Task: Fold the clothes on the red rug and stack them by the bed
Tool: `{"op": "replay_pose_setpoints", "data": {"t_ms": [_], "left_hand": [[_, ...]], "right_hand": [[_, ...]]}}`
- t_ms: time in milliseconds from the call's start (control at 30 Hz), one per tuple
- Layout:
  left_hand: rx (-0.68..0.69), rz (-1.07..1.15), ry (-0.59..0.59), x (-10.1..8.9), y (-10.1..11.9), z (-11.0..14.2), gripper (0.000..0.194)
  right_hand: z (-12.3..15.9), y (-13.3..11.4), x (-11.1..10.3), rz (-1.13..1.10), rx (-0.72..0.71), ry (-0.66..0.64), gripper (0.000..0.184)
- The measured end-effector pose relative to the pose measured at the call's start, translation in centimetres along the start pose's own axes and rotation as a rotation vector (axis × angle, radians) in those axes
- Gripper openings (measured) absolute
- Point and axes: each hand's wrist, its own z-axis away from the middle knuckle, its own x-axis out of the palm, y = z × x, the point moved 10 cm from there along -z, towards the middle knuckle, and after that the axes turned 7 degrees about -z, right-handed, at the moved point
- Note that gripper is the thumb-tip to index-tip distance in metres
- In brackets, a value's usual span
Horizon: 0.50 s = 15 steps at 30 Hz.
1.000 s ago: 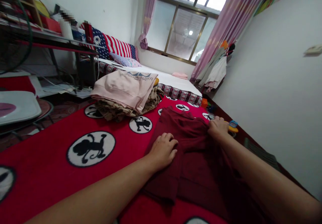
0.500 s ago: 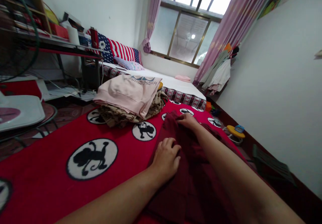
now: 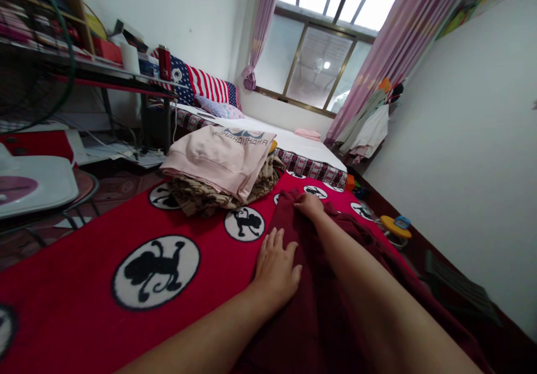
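A dark red garment [image 3: 293, 284] lies stretched out on a red blanket [image 3: 75, 284] printed with black monkeys in white circles. My left hand [image 3: 277, 265] rests flat along the garment's left edge, fingers stretched and slightly apart. Farther away, my right hand [image 3: 310, 205] has its fingers curled on the cloth near the garment's far end, appearing to pinch it; the fingertips are partly hidden. My right forearm crosses over the garment and covers part of it. Beyond my left hand sits a stack of folded clothes, with a pale pink sweatshirt [image 3: 218, 158] on top and brown patterned cloth [image 3: 201, 197] beneath.
A second bed [image 3: 268, 122] with a white top stands under the window. At the left are a cluttered desk [image 3: 126, 83] and a white chair-like seat [image 3: 37, 186]. Along the right wall are a yellow stool [image 3: 394, 227], a dark slatted stool [image 3: 457, 284] and hanging clothes [image 3: 369, 133].
My left hand's fingers have straightened from a curl and now lie flatter on the garment. My right hand has shifted slightly left with the cloth. The view has turned a little.
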Motion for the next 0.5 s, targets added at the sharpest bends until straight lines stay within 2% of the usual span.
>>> {"op": "replay_pose_setpoints", "data": {"t_ms": [67, 133, 200, 300, 400, 500], "left_hand": [[0.032, -0.01, -0.099, 0.3, 0.0, -0.1, 0.056], [0.059, -0.03, -0.188, 0.5, 0.0, -0.1, 0.066], [0.068, -0.062, -0.228, 0.6, 0.0, -0.1, 0.071], [0.07, -0.104, -0.224, 0.7, 0.0, -0.1, 0.07], [0.07, -0.086, -0.218, 0.8, 0.1, -0.2, 0.07], [0.099, -0.018, -0.192, 0.1, 0.5, -0.5, 0.071]], "right_hand": [[-0.6, -0.9, -0.5, 0.006, -0.019, 0.032, 0.018], [-1.0, -1.4, -0.8, 0.013, -0.018, 0.068, 0.023], [-1.4, -1.6, -0.4, 0.017, 0.0, 0.075, 0.029], [-2.0, -2.2, 0.8, 0.017, 0.007, 0.044, 0.043], [-2.6, -3.7, 1.4, 0.038, -0.043, 0.048, 0.032], [-3.4, -5.1, 0.6, 0.053, -0.091, 0.123, 0.026]]}}
